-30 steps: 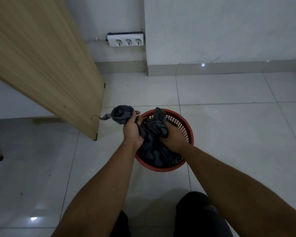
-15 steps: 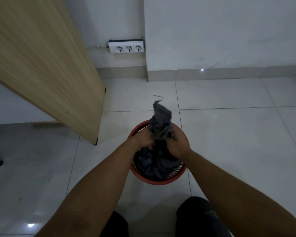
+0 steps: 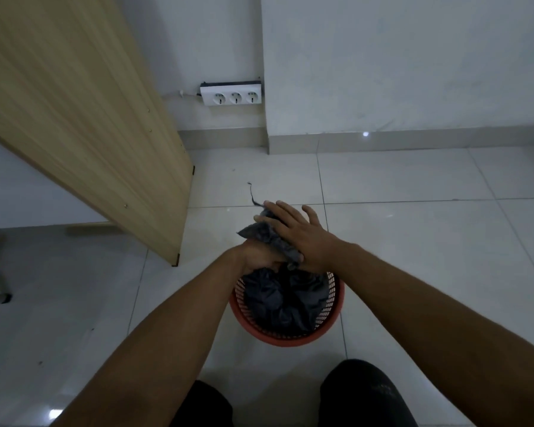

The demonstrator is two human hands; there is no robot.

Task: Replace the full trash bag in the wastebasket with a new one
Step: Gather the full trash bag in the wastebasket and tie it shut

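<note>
A red mesh wastebasket stands on the tiled floor just in front of my knees. A dark grey trash bag fills it, its top gathered into a neck that rises above the rim. My left hand is closed around that neck just above the basket. My right hand lies over the bag's bunched top with its fingers spread, pressing on it. A thin strip of the bag sticks out beyond my right fingertips.
A light wooden panel slants down on the left, its lower corner close to the basket. A white triple wall socket sits low on the wall behind. My dark-trousered knees are at the bottom edge.
The bag's top was held up between both fists; now my right hand has opened and moved over the bunched top. The basket sits lower in view.
</note>
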